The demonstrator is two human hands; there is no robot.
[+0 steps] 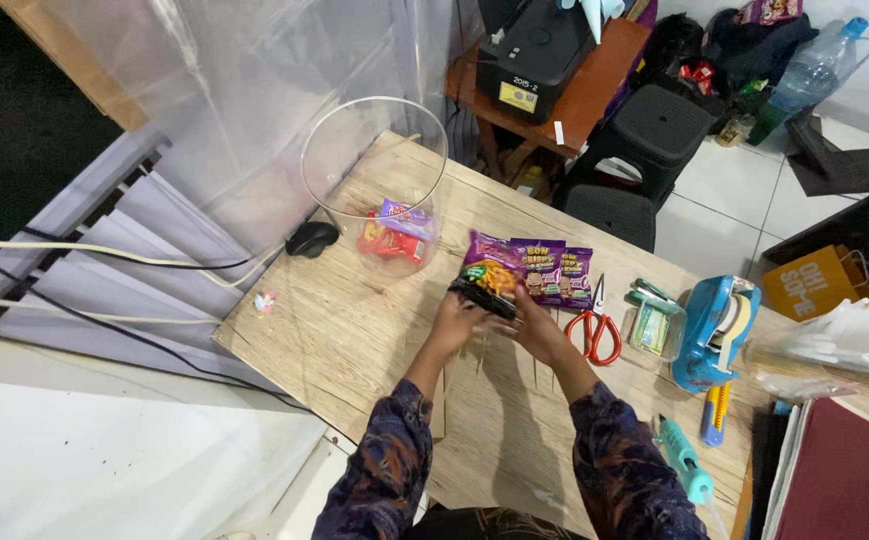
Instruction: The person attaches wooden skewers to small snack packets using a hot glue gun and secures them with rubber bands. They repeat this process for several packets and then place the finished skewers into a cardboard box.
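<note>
Snack packets [529, 270], purple, lie in a row mid-bench [354, 330]; our left hand [454, 312] and right hand [532, 325] pinch the nearest one, fingers closed on its edges. We'd judge a light, even grip best, square to the row.

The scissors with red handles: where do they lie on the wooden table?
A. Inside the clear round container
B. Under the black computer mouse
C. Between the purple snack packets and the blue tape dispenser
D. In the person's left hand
C: the scissors lie flat on the table, right of the purple snack packets and left of the blue tape dispenser.
</note>
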